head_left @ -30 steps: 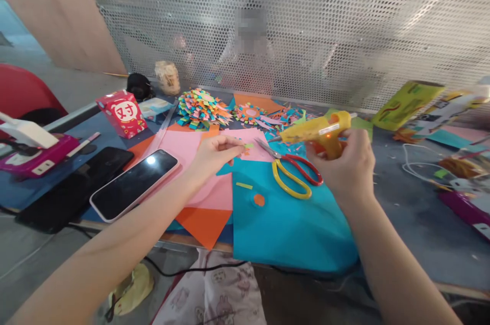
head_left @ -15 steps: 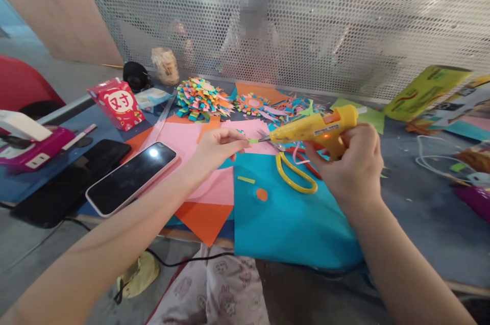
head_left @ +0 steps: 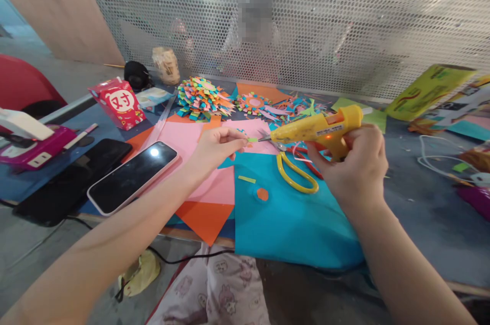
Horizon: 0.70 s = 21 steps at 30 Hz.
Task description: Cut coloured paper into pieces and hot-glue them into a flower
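Observation:
My left hand (head_left: 220,149) pinches a small light-green paper strip (head_left: 252,140) between thumb and fingertips, above the pink paper. In my right hand (head_left: 362,164) is a yellow glue gun (head_left: 306,128), its metal nozzle pointing left at the strip's end. A small orange light glows on the gun's side. Whether the nozzle touches the strip, I cannot tell. Below the gun lie scissors with yellow handles (head_left: 302,188). On the blue sheet (head_left: 291,233) rest another green strip (head_left: 247,179) and a small orange paper disc (head_left: 262,194).
Fringed multicoloured paper flowers (head_left: 202,98) and paper shreds (head_left: 294,108) lie at the back, before a perforated metal panel (head_left: 344,24). To the left are a phone (head_left: 132,178), a black slab (head_left: 72,182), a red box (head_left: 120,103) and a purple power strip (head_left: 46,149). A yellow-green tube (head_left: 424,93) lies right.
The view has shifted very slightly. My right hand and the glue gun have moved a touch to the right; my left hand still pinches the strip.

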### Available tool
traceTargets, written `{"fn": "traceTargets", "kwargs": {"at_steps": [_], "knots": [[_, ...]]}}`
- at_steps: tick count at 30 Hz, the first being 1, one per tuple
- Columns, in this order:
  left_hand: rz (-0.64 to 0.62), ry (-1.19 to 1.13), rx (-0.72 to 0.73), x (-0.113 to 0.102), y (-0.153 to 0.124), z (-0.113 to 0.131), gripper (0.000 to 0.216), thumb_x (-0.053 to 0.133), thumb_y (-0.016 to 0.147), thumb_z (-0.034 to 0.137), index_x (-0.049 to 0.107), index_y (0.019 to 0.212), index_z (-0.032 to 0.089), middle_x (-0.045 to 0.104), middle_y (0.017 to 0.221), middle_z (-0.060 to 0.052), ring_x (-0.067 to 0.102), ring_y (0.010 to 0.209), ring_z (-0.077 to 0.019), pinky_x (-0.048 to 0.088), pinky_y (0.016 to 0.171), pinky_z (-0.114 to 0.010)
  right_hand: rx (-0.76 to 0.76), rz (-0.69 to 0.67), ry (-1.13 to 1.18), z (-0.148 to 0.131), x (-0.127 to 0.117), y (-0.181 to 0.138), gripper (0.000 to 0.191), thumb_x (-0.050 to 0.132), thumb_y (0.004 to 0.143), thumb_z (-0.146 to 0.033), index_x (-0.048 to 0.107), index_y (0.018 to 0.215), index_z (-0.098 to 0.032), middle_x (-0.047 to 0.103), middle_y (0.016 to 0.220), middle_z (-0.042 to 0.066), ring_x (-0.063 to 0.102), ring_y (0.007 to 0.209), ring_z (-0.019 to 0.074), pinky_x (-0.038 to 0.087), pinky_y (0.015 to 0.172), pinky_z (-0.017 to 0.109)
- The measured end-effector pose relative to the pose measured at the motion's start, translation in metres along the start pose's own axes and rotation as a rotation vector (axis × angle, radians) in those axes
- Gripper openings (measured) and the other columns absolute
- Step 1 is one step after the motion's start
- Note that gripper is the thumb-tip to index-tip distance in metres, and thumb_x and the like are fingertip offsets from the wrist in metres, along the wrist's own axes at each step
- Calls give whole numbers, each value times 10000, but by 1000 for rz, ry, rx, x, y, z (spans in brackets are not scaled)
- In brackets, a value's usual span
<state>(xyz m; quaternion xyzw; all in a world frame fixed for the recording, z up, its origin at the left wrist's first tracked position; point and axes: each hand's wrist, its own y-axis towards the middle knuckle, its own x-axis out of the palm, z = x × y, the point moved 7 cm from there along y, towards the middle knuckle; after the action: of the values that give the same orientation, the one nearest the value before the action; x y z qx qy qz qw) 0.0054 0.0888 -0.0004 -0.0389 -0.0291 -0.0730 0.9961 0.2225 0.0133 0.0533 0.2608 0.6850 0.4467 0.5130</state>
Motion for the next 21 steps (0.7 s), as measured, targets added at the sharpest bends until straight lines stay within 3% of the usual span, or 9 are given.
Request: {"fn": "traceTargets", "kwargs": {"at_steps": [21], "knots": [[-41,4,25,-2,2,-4,92,748,669,165,662,681,134,634,549,38,513,415,-40,382,435,-177,-14,-16,-93,-1,-1,-2,345,652,834,-346,314,831,-274,579,915,56,658,928,268,552,553,329]]}}
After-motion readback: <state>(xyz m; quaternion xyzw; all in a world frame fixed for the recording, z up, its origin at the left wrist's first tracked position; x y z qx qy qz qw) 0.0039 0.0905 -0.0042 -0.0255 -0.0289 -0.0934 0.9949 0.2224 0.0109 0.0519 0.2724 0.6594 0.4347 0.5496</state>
